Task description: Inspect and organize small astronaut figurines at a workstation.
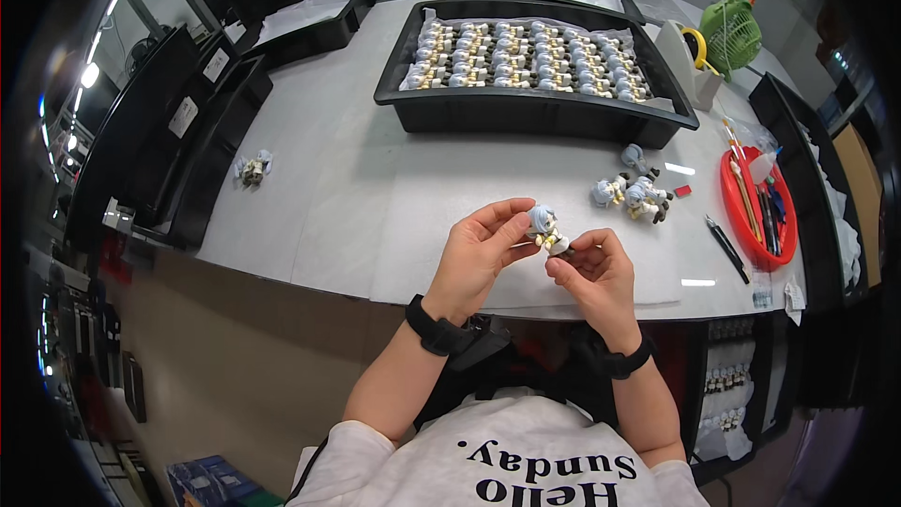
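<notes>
Between my two hands, over the near part of the white table, is a small figurine with pale blue hair and a white and yellow outfit. My left hand pinches its hair side between thumb and fingers. The fingers of my right hand close on its dark lower end. Just beyond my right hand lies a loose group of similar figurines, with a small red block beside them.
A black tray packed with rows of figurines stands behind my hands. To the right are a red basket of brushes and tools, a pen-like tool and a green fan. One lone figurine lies at left, near black bins.
</notes>
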A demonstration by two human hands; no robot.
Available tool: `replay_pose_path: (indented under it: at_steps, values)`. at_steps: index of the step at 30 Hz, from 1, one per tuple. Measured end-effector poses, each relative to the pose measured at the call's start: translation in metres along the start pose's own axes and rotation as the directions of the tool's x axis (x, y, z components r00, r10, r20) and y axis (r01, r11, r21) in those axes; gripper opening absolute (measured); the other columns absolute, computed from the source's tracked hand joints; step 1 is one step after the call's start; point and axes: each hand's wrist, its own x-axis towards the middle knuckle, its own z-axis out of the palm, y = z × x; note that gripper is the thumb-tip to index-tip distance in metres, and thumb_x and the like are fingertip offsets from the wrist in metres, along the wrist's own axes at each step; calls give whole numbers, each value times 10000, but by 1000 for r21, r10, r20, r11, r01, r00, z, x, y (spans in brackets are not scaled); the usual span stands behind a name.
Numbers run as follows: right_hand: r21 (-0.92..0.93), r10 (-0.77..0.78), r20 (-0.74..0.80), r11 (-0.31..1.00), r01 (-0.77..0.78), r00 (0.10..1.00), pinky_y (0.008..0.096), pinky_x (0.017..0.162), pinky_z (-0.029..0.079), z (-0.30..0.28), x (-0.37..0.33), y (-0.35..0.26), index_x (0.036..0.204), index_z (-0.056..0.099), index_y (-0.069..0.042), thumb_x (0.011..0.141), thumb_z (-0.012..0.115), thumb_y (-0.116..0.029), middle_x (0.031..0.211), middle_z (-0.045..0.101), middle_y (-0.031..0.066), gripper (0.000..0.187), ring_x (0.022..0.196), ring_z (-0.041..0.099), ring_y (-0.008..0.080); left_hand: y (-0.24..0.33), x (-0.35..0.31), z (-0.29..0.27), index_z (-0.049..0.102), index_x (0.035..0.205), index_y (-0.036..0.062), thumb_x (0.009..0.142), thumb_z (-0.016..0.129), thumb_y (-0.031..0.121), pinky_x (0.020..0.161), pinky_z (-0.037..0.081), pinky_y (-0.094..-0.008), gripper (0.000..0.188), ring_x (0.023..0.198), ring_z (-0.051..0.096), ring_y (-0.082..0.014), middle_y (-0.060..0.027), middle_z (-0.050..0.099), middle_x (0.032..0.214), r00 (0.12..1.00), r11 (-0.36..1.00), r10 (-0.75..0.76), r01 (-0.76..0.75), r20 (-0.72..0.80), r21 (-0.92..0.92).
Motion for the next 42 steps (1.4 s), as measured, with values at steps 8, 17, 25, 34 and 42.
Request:
replay_pose_path:
  at_steps: [8,17,25,34,42]
  values:
    - [43,68,53,997,-70,996,222,684,474,0,0,17,921,483,17,825,578,-51,834,587,66,151,758,585,110,-21,8,-21,531,1089,-1,890,481,132,811,471,-277,245,879,571,-137,-71,595,966,995,996,-36,29,-93,-81]
    - [55,11,-2,998,-10,1000,212,649,479,2,-3,21,922,489,18,810,593,-30,845,583,66,160,749,573,95,-28,4,-19,501,1117,-10,876,503,107,813,469,-287,268,901,571,-142,-83,593,986,995,998,60,-58,-79,31]
    - [56,-2,6,998,2,1000,212,626,484,0,-6,20,922,477,10,814,590,-35,850,582,68,164,751,583,106,-28,3,-18,519,1088,-24,856,542,112,783,488,-255,270,856,583,-121,-83,600,978,997,998,49,-50,-67,-23]
    - [135,-45,-44,990,50,998,227,566,498,0,-15,5,930,443,-5,826,558,-19,854,584,94,156,773,623,182,-15,-6,1,490,1157,-23,854,532,81,799,485,-267,323,870,572,-124,-89,592,1003,999,999,44,-44,-26,22]
    - [204,-85,-203,971,127,975,243,641,514,-9,-33,4,918,438,-12,770,601,50,926,562,112,228,803,615,178,-26,-5,14,492,1123,-18,860,527,89,823,477,-279,286,884,571,-129,-93,591,1001,997,999,35,-35,66,-11]
